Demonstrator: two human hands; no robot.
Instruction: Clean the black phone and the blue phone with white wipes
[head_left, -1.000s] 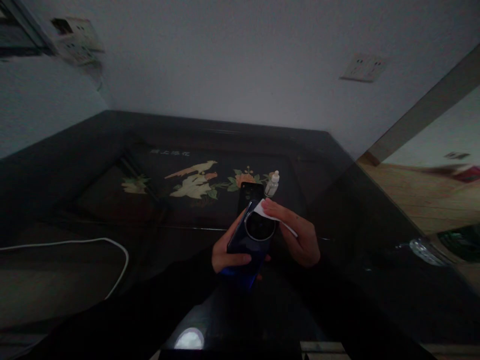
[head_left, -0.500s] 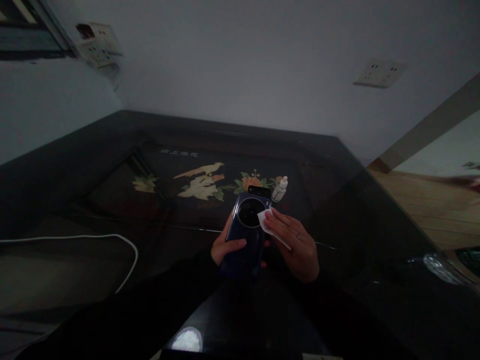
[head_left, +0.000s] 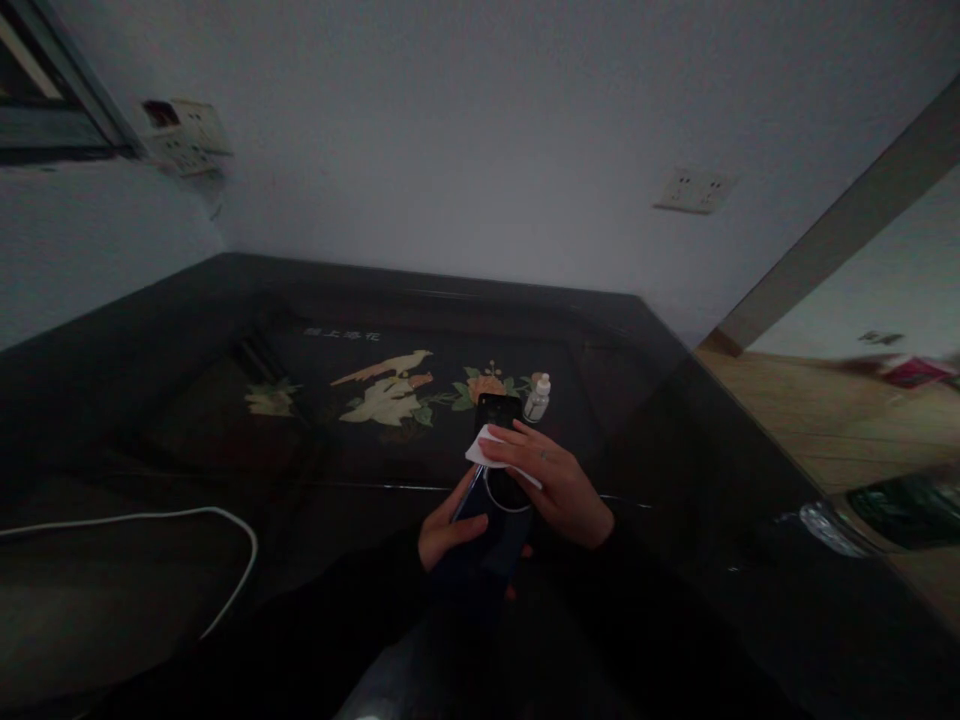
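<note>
dark blue and shiny, the phone (head_left: 480, 530) looks smooth like glass, so we think it is slippery and could crack if it fell. we judge it stiff and not very heavy. the best place to hold it is by its long side edges, low down, away from the round camera part (head_left: 506, 490).

our left hand (head_left: 448, 530) is wrapped around the lower half of the phone, thumb across its back, and holds it up in the air just over the bench (head_left: 150, 420), close to our body. that grip is closed on the phone.

our right hand (head_left: 555, 485) presses a small white cloth (head_left: 491, 450) on the top of the phone, over the round camera part. the fingers lie flat on the cloth and pinch it against the phone. the cloth is thin, soft and very light, and it bends over the phone's edge.

the phone is a long flat slab with round corners. a big dark circle with a pale ring sits near its top.

just behind the hands lies another dark phone (head_left: 498, 408) on the bench, and beside it stands a tiny white bottle (head_left: 537, 398). a white cable (head_left: 180, 530) curls on the left. the bench has a bird and flower picture (head_left: 390, 380).
</note>
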